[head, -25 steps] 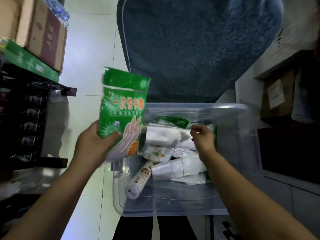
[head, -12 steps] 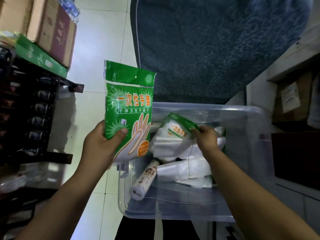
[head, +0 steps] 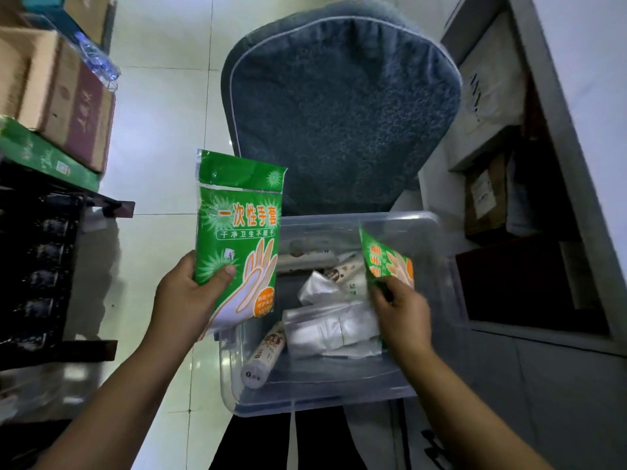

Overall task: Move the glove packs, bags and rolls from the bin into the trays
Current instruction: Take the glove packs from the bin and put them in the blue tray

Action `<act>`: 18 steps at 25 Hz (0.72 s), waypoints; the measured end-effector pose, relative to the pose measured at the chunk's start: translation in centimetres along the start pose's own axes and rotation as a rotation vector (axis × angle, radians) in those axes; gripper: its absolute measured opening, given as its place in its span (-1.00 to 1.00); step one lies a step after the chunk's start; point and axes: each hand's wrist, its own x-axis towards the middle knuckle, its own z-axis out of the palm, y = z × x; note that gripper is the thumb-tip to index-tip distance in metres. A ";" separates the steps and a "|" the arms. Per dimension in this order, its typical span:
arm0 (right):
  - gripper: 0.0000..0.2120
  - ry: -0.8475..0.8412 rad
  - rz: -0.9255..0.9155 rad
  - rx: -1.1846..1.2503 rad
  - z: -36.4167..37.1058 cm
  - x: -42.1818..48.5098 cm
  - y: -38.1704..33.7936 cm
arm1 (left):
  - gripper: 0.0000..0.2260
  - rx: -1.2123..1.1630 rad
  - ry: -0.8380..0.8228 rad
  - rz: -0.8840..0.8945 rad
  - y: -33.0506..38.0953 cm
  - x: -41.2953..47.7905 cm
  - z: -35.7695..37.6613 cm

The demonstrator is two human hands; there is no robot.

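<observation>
A clear plastic bin [head: 437,273] stands in front of me on a seat. My left hand [head: 190,300] holds a green glove pack [head: 237,228] upright, left of the bin and above its left rim. My right hand [head: 402,313] grips a second green glove pack [head: 383,259], lifted and tilted over the bin's right side. Inside the bin lie white plastic bags [head: 325,327], a printed roll [head: 263,359] at the front left, and more rolls [head: 305,259] at the back. No trays are in view.
A blue padded chair back [head: 342,110] rises behind the bin. Cardboard boxes [head: 68,103] sit on a dark shelf rack [head: 40,266] to the left. A grey cabinet [head: 543,232] with boxes stands to the right. White tiled floor [head: 159,147] lies between rack and chair.
My right hand took hold of a second glove pack in the bin and lifted it up and to the right. My left hand kept its pack, and my view tilted upward.
</observation>
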 end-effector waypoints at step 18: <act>-0.62 -0.418 -0.031 -0.595 11.3 5.6 11.1 | -0.86 0.074 -0.153 -0.086 -5.1 0.6 3.9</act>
